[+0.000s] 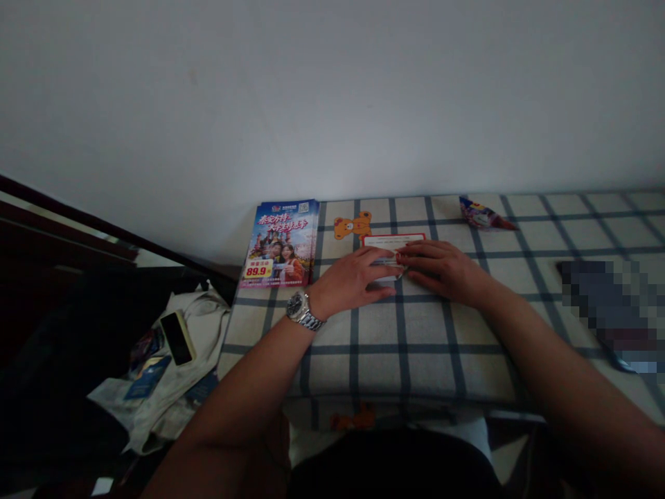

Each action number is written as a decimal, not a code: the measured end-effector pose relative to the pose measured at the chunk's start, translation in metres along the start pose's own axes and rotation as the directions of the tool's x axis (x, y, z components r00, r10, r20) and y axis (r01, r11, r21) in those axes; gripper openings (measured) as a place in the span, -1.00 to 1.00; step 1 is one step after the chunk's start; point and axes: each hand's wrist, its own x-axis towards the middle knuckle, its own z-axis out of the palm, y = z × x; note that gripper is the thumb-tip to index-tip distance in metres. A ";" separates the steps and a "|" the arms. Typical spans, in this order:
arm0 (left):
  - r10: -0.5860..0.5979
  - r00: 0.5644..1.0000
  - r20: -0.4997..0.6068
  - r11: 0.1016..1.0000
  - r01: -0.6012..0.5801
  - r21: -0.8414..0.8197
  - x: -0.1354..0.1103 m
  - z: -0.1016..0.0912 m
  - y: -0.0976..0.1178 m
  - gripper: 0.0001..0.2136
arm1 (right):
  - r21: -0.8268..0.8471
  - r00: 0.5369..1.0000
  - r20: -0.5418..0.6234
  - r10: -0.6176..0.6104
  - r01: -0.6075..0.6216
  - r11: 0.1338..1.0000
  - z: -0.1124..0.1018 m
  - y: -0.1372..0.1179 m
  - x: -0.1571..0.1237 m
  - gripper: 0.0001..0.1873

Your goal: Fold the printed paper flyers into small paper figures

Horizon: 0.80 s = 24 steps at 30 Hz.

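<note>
A white paper leaflet with a red border point(393, 240) lies on the checked cloth, partly covered by my fingers. Part of it appears folded over toward the middle. My left hand point(353, 278), with a metal watch point(304, 309) on the wrist, holds the leaflet down from the left, its thumb lower than the fingers. From the right, my right hand point(441, 270) has its fingertips pressed on the folded part. The two hands' fingertips nearly meet there. Beyond my right hand sits a pointed, folded colourful paper piece point(484, 213).
A stack of printed flyers point(278, 242) lies at the table's left end by the wall. At right is a dark, pixelated object point(610, 308). A phone point(176, 338) rests on a pale cloth bag point(200, 319) left of the table. The checked tablecloth point(364, 353) carries bear pictures.
</note>
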 end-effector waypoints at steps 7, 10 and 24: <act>0.004 1.000 0.021 1.000 -0.003 -0.010 -0.001 -0.002 0.000 -0.62 | 0.006 1.000 0.006 0.002 -0.002 1.000 0.001 -0.001 0.000 -0.59; 0.002 1.000 0.024 1.000 -0.001 -0.011 -0.001 -0.002 0.000 -0.62 | 0.005 1.000 0.012 0.008 -0.008 1.000 0.001 0.000 0.000 -0.57; -0.012 0.999 0.032 1.000 0.012 0.000 0.000 -0.003 0.002 -0.63 | 0.010 1.000 0.020 0.013 -0.013 1.000 0.001 0.001 -0.001 -0.56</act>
